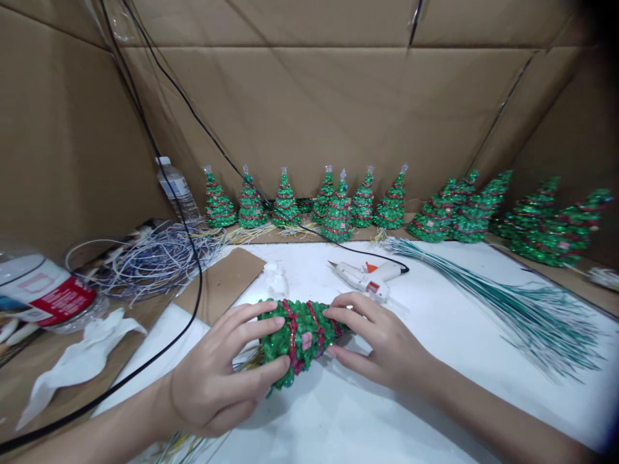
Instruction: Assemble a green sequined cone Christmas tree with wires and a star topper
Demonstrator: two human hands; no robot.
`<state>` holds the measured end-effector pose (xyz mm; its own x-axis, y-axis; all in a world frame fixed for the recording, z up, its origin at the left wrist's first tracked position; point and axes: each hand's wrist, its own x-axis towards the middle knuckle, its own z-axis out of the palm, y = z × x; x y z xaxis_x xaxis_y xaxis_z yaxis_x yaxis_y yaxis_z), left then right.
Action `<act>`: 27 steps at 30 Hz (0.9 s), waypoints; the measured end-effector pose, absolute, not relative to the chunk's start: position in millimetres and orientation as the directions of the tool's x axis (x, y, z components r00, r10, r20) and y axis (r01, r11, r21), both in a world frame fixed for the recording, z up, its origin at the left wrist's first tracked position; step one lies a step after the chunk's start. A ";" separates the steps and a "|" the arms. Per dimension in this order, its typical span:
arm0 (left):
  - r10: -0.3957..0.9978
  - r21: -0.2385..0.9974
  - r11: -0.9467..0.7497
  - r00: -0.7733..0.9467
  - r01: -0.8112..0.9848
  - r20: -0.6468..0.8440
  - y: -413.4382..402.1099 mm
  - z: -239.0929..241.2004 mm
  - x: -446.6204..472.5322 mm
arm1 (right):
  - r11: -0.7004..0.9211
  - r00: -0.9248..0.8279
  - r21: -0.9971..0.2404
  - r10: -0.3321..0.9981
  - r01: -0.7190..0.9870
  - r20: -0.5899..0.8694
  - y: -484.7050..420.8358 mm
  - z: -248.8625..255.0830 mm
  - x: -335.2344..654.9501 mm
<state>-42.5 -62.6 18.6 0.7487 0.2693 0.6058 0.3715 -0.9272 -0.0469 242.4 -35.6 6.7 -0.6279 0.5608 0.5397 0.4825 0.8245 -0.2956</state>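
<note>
A small green Christmas tree ornament [300,338] with red garland bands and a pink square lies on its side between my hands, its tip to the right. My left hand [227,367] wraps round the wide base end. My right hand [374,338] grips the narrow tip, its fingers covering the top. Just beyond the tree, a white hot glue gun [360,278] with an orange trigger rests on the white board [435,425]. Loose wire ends show by the base, partly behind my left hand.
Several similar trees [337,212] stand along the back. A bundle of green wires [503,303] lies at right. At left are tangled wires [149,258], a water bottle [176,187], a red-labelled plastic container [48,290] and tissue [87,357]. A black cord [197,258] hangs across.
</note>
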 end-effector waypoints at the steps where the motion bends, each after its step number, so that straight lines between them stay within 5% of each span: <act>1: 0.268 -0.048 -0.927 0.746 0.372 0.609 -62.5 18.6 -42.5 | 0.825 -0.628 -0.296 0.561 0.482 0.540 -35.7 6.6 242.5; 27: 0.278 -0.005 -0.938 0.757 0.348 0.591 -63.3 18.5 -41.8 | 0.828 -0.639 -0.288 0.556 0.481 0.532 -34.6 6.7 242.5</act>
<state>-41.8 -63.3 18.5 0.7573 0.2776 0.5911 0.3478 -0.9376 -0.0054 242.5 -34.6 6.7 -0.6389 0.5560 0.5316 0.4813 0.8280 -0.2877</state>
